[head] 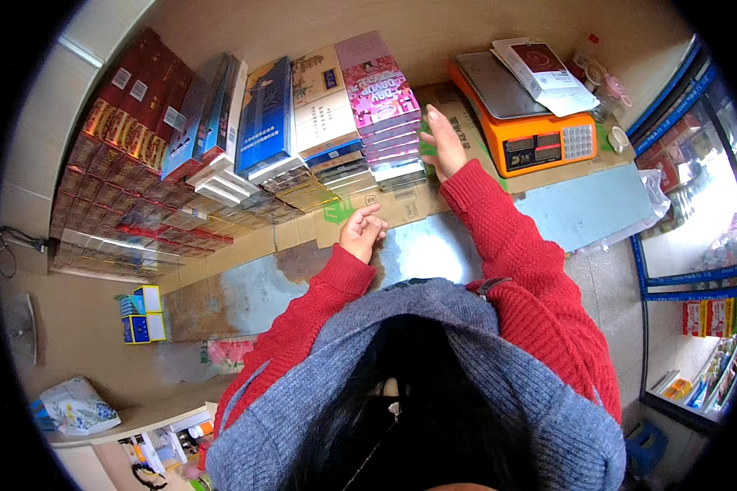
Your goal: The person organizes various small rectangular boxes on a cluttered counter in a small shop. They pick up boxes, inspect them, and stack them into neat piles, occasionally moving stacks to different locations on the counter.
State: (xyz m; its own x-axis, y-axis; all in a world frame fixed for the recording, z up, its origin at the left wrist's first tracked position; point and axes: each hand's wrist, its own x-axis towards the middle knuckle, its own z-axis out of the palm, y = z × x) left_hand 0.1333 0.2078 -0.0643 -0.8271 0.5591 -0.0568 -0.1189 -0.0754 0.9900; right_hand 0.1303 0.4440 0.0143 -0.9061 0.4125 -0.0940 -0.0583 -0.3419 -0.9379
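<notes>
My right hand (444,142) is beside the right side of a stack of pink cartons (384,92), its fingers apart; whether it touches the stack I cannot tell. My left hand (362,233) hovers near the counter's cardboard edge, fingers loosely curled, with nothing seen in it. Left of the pink stack stand cream cartons (322,126), then blue cartons (263,123), with smaller packs beneath them. Dark red boxes (135,92) are piled in rows at the far left. Flattened cardboard (405,205) lies under the stacks.
An orange weighing scale (519,153) stands right of my right hand, with a white box (537,67) and papers on its pan. A small white cup (618,140) is beyond it. Small blue and yellow boxes (138,328) are at the left, and a glass-fronted cabinet (688,258) at the right.
</notes>
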